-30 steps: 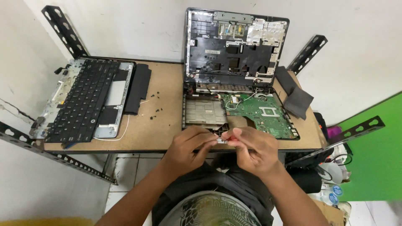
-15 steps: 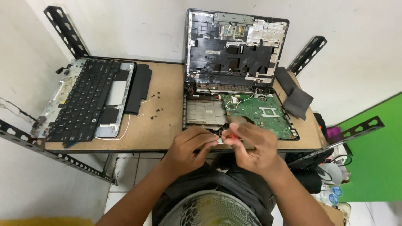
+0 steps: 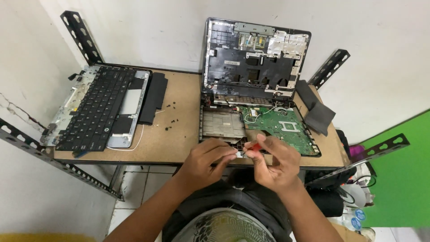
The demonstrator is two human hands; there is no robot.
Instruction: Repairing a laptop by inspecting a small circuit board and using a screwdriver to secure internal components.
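My left hand and my right hand meet at the near edge of the bench, right in front of the opened laptop base. My left fingers are pinched on a small pale part held between both hands; it is too small to tell exactly what it is. My right hand is curled shut around a red-handled tool, seemingly a small screwdriver, whose tip end is against that same part. Just beyond my fingers the laptop base lies with its green motherboard exposed on the right and a bare grey tray area on the left. The laptop's stripped lid stands tilted up against the white wall behind it. Two dark flat covers lie at the right end of the bench, beside the base. Well apart on the left, the removed keyboard panel rests at an angle, with a long black battery just beside it. Small black screws are scattered on the bench between the battery and the base.
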